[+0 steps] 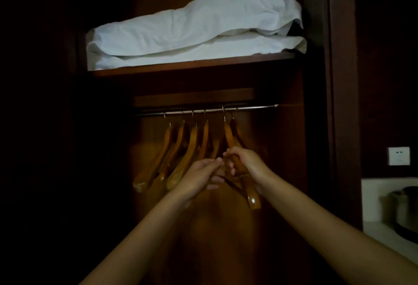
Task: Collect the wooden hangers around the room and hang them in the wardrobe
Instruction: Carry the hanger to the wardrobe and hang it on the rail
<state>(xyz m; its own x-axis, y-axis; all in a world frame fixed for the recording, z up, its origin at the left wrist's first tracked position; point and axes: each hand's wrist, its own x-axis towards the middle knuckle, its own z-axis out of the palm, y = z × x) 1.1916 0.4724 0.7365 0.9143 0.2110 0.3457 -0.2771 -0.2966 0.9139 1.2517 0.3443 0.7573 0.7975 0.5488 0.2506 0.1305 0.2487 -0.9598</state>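
Note:
Several wooden hangers [178, 149] hang by metal hooks from the wardrobe's metal rail [248, 107]. The rightmost hanger [252, 196] hangs a little apart from the others, its hook on the rail. My right hand [245, 160] is wrapped around its near arm. My left hand [201, 177] reaches in from the left and its fingers meet the same hanger just beside the right hand. What the left fingers pinch is hidden in the dark between the hands.
Folded white bedding [194, 33] fills the shelf [192, 66] above the rail. The dark wardrobe side panel [343, 104] stands at right. Beyond it are a white wall socket [398, 156] and a kettle [407, 212] on a pale counter.

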